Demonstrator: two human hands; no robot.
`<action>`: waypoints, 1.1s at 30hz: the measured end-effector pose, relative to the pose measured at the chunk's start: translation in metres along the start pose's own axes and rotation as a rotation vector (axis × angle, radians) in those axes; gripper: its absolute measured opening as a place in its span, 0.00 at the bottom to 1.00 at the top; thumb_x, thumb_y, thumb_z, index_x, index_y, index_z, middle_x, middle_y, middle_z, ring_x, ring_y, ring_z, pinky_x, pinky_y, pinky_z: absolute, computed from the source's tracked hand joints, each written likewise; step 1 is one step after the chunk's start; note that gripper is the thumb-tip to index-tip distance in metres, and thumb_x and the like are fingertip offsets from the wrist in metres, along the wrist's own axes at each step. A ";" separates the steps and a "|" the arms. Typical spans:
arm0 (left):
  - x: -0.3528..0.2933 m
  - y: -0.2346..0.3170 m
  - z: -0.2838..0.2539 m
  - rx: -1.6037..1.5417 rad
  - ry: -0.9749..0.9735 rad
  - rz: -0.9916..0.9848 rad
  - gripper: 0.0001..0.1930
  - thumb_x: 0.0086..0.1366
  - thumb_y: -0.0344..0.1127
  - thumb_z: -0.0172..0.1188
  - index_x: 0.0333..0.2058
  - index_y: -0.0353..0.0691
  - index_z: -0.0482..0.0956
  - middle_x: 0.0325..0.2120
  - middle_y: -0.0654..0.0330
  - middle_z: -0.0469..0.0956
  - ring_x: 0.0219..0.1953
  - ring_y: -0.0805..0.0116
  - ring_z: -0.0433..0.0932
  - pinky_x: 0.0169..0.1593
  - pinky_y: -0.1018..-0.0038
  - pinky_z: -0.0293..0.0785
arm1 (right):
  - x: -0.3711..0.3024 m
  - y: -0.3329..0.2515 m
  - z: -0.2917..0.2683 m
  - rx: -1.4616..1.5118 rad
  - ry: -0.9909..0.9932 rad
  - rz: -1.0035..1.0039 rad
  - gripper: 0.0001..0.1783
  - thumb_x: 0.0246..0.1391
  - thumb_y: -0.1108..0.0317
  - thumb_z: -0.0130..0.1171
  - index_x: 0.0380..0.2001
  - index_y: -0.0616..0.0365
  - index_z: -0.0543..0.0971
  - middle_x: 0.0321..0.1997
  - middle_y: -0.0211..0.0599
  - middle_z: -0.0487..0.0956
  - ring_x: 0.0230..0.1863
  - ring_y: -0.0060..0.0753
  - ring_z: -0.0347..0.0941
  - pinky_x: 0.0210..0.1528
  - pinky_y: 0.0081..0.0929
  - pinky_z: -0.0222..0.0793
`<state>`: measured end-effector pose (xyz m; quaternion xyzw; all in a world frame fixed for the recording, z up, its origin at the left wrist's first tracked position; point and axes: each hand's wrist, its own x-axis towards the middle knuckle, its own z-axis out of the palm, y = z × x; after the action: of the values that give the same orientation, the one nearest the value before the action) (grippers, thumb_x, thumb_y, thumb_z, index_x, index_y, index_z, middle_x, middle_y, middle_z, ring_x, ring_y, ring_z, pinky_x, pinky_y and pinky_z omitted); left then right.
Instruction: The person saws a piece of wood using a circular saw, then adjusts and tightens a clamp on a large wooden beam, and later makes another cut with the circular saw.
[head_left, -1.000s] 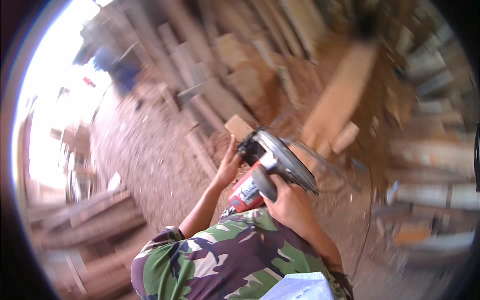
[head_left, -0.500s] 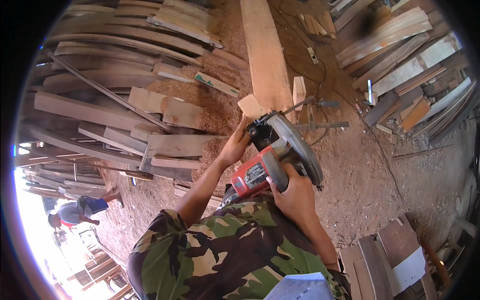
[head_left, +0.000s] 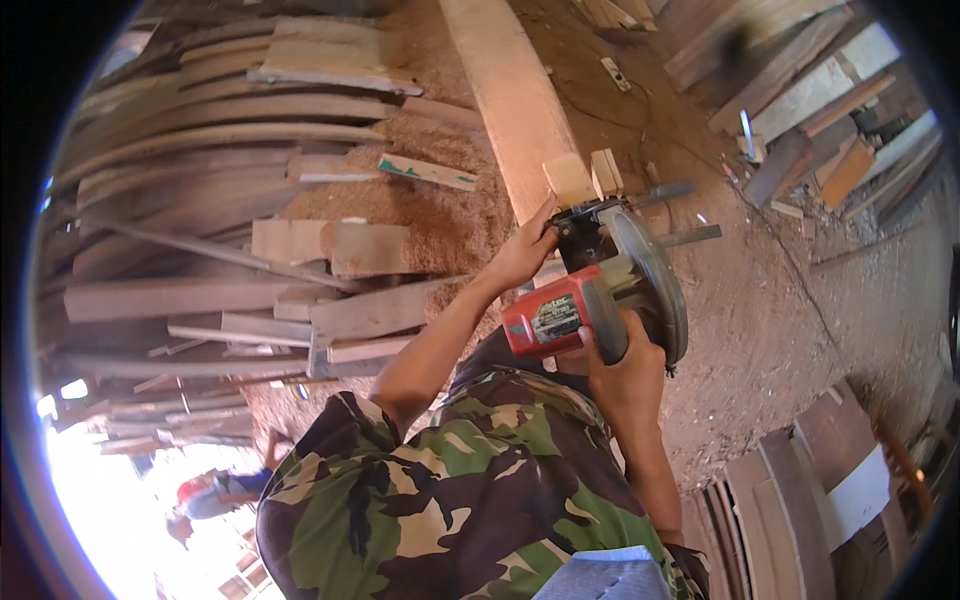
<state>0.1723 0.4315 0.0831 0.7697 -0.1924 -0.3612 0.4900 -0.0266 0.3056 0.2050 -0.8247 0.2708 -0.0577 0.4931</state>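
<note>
A red circular saw with a grey blade guard is in front of my body, over the near end of a long wide plank. My right hand wraps round its dark rear handle. At the front left of the saw, my left hand grips near the black base, its fingertips by a small pale wood block. The thumb's grip is hidden. Another small block stands just right of the first. The blade's cutting edge cannot be seen.
Stacked boards fill the left side, with sawdust beside the plank. More offcuts lie at the far right, and boards at the lower right. A cable crosses the floor. A person is at the lower left.
Both hands and the saw have moved right and slightly away from me. The small pale block has shifted right with them, from the plank's left edge to over its right part.
</note>
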 end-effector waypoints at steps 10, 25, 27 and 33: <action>0.059 -0.045 -0.026 0.094 -0.145 -0.016 0.35 0.80 0.40 0.45 0.77 0.36 0.42 0.69 0.38 0.65 0.68 0.51 0.69 0.70 0.66 0.62 | 0.032 -0.013 0.032 -0.024 0.070 0.140 0.18 0.51 0.72 0.71 0.45 0.59 0.80 0.31 0.54 0.84 0.36 0.59 0.84 0.36 0.44 0.78; 0.069 -0.018 -0.037 0.076 -0.164 -0.102 0.36 0.79 0.37 0.44 0.78 0.41 0.38 0.32 0.61 0.71 0.33 0.71 0.71 0.41 0.73 0.72 | 0.052 -0.014 0.027 0.035 -0.002 0.161 0.14 0.51 0.72 0.71 0.40 0.59 0.78 0.30 0.54 0.83 0.34 0.59 0.83 0.34 0.44 0.77; 0.069 -0.013 -0.034 0.118 -0.154 -0.089 0.36 0.79 0.36 0.43 0.79 0.41 0.38 0.34 0.60 0.72 0.33 0.71 0.71 0.41 0.73 0.72 | 0.051 -0.010 0.021 0.012 -0.019 0.146 0.15 0.50 0.73 0.71 0.40 0.58 0.77 0.28 0.53 0.83 0.33 0.59 0.83 0.34 0.45 0.77; 0.079 -0.018 -0.041 0.016 -0.116 -0.093 0.35 0.80 0.35 0.44 0.79 0.42 0.40 0.51 0.58 0.75 0.37 0.73 0.71 0.44 0.75 0.73 | 0.062 -0.001 0.023 0.026 -0.011 0.027 0.20 0.44 0.70 0.71 0.40 0.56 0.73 0.30 0.47 0.84 0.29 0.54 0.83 0.30 0.48 0.77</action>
<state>0.2543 0.4136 0.0488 0.7594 -0.1876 -0.4261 0.4544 0.0348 0.2929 0.1832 -0.8148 0.2782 -0.0499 0.5062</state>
